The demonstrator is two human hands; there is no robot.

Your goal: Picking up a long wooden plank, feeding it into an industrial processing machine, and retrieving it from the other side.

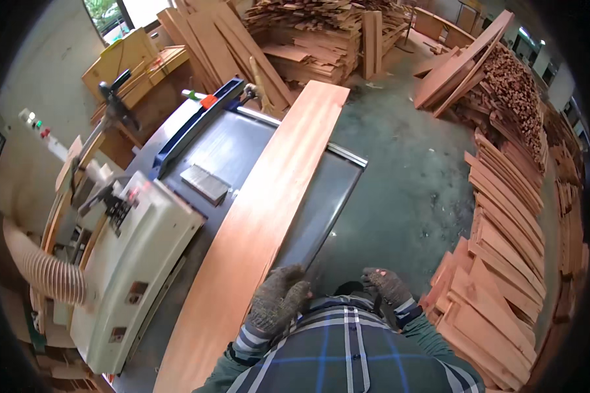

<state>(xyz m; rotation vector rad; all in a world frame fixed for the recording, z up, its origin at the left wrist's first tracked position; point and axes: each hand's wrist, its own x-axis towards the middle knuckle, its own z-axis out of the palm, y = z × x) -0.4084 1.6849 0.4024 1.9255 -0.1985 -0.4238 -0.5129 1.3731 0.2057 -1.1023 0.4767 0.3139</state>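
A long, wide reddish-brown wooden board [269, 190] lies lengthwise across the grey metal saw table [314, 203], its far end reaching past the table's edge. My left hand [278, 301], in a grey knit glove, is at the board's right edge near my body, its fingers loosely apart; whether it touches the wood is hard to see. In front of my waist, off to the right of the board, my right hand [387, 286] has its gloved fingers curled in, with nothing visible in them.
Left of the board is a cream machine hood [137, 275] with a ribbed hose [52, 265]. A blue fence [196, 128] and a grey metal block [205, 183] sit on the table. Stacked planks [491, 288] line the right side; more timber [308, 49] is piled at the back.
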